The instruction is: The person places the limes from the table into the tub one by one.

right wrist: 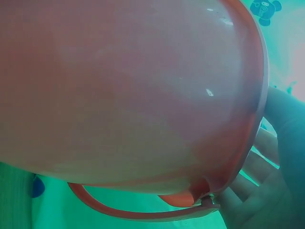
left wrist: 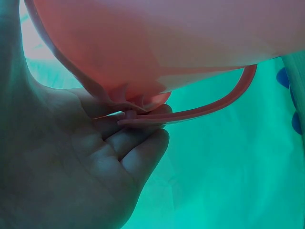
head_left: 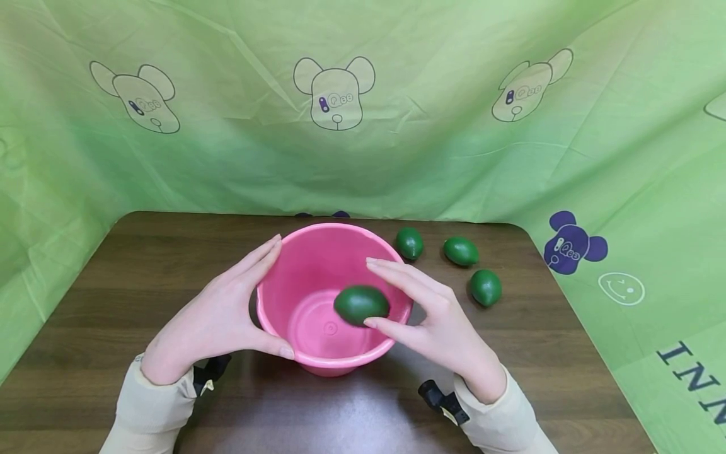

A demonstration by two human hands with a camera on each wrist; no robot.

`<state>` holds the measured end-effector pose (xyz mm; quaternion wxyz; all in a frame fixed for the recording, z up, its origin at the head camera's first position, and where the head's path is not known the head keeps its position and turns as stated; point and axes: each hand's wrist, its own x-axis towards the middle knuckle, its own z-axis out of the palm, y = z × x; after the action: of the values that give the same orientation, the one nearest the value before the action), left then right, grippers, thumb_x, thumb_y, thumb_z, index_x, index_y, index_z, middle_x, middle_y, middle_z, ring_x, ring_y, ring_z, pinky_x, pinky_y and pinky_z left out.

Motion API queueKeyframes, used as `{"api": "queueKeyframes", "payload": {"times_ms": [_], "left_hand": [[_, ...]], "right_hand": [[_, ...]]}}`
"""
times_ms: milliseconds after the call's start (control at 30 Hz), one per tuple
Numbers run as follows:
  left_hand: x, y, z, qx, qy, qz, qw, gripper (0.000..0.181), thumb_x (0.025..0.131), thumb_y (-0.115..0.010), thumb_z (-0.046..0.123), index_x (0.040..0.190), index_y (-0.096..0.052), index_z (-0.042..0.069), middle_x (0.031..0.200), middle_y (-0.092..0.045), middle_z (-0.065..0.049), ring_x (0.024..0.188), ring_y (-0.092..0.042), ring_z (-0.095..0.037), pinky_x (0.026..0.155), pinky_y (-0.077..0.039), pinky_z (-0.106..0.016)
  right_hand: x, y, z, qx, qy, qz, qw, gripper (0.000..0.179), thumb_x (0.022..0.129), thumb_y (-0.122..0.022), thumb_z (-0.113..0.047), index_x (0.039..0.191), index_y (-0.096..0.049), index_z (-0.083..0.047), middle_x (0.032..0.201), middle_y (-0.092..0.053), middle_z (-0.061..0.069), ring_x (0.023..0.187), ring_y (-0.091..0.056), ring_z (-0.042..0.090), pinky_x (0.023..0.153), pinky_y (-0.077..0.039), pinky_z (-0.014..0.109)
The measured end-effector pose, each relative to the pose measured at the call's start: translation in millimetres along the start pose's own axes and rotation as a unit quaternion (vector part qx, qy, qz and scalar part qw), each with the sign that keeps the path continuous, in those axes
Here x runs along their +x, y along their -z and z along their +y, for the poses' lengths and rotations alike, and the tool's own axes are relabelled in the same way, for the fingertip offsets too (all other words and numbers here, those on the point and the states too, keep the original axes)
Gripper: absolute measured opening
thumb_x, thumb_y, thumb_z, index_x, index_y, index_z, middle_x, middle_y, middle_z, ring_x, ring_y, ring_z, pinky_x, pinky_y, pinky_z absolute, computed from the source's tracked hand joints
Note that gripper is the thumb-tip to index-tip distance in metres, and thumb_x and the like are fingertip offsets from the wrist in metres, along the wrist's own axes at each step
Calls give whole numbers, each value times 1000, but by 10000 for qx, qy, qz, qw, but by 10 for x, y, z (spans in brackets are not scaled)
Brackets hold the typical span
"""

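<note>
A pink plastic bucket (head_left: 334,362) stands upright on the table. My left hand (head_left: 227,309) holds its left side, thumb at the near rim and fingers along the outside; the left wrist view shows those fingers beside the joint of the bucket's handle (left wrist: 209,110). Over the bucket's right side, my right hand (head_left: 437,315) has its fingers and thumb spread apart. A slightly blurred dark green lime (head_left: 361,305) appears inside the bucket's opening, close to the right thumb tip, with a gap below the index finger. The right wrist view shows mostly the bucket's outer wall (right wrist: 133,95).
Three more green limes lie right of the bucket: one by its far rim (head_left: 409,243), another lime (head_left: 460,251) beside that, and a nearer lime (head_left: 486,287). The brown wooden table (head_left: 142,271) meets a green printed cloth (head_left: 340,164) behind and at the sides.
</note>
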<state>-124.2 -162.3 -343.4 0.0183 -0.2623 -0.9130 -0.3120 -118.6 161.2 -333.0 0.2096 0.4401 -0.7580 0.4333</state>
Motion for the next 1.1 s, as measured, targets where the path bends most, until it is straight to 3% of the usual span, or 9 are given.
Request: {"api": "queueKeyframes", "payload": {"times_ms": [667,1100], "left_hand": [[-7,2,4,32,-28,-11,10000,145,53,-81,83,164,-17,17,168,-8,16,150,-25,-21,109,-40,-51],[-7,-7,12,-40,-15,60,10000,144,52,-81,83,164,-17,19,167,-9,17,150,-24,-19,109,-40,-50]], "right_hand": [[-16,-1,5,-22,-47,-16,10000,61,89,-81,-35,138,-62,-3,138,-61,14,128,-56,33,107,-44,34],[119,103,-215,-2,-218,113,9997,60,93,-75,-38,136,-61,2,137,-60,22,130,-53,41,106,-44,30]]}}
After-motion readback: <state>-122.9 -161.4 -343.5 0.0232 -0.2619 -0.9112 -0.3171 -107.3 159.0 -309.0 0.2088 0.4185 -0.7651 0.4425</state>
